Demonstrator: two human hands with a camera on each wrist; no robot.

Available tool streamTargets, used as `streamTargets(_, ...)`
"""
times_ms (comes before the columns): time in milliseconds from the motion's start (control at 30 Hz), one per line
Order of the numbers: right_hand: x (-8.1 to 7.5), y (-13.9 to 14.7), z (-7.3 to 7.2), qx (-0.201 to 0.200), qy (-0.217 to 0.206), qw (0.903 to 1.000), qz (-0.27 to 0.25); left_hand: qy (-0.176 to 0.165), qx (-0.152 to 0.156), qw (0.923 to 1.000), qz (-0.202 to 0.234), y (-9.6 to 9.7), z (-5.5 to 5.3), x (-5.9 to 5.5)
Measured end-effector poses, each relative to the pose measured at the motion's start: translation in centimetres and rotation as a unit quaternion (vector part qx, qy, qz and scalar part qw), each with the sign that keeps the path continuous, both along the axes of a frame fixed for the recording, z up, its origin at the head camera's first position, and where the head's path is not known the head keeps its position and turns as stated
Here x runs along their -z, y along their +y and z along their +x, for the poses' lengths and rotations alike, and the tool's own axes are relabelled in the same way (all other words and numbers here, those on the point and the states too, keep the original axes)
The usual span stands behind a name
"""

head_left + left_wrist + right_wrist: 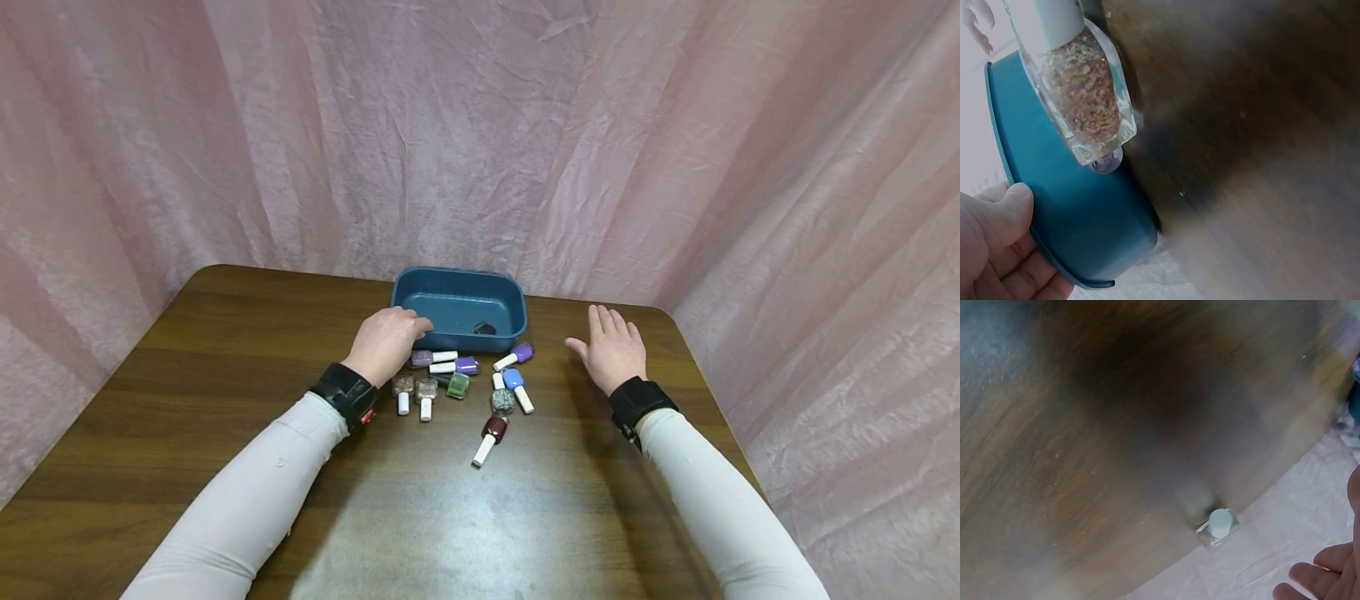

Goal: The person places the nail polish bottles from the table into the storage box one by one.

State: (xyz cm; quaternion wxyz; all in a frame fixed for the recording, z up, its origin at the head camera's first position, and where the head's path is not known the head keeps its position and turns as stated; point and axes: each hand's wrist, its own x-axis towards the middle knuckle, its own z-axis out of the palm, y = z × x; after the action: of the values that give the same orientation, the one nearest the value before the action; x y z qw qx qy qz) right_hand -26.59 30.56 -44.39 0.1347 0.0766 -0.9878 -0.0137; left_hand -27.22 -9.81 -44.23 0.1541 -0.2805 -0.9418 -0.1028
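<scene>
My left hand [388, 342] holds the near left part of the rim of a teal plastic bin [459, 342]. In the left wrist view the thumb [1013, 209] lies over that rim. A small dark object [484, 328], its kind unclear, lies inside the bin. Close to the left hand is a brown glitter nail polish bottle [1085, 94] with a white cap. To the right of the bin, my right hand [615, 354] has its fingers extended and holds nothing. A white-capped nail polish bottle [1218, 526] stands near the table edge in the right wrist view.
In front of the bin lie several nail polish bottles, among them a green one [457, 385], a blue one [513, 379], a purple one [522, 352] and a dark red one [494, 429]. A pink curtain [465, 150] hangs behind the wooden table [225, 350].
</scene>
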Motion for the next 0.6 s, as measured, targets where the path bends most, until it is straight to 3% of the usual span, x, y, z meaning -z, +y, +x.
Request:
streamTargets(133, 0.2, 0.4, -0.4, 0.022, 0.006, 0.9997, 0.000, 0.001, 0.001, 1.0000, 0.001, 0.0, 0.0, 0.0)
streamTargets(433, 0.9, 1.2, -1.1, 0.080, -0.036, 0.9961, -0.011, -0.003, 0.006, 1.0000, 0.007, -0.1, 0.0, 0.0)
streamTargets(600, 1.3, 1.5, -1.3, 0.087, -0.016, 0.9960, -0.009, -0.003, 0.008, 0.9999, 0.006, -0.1, -0.1, 0.1)
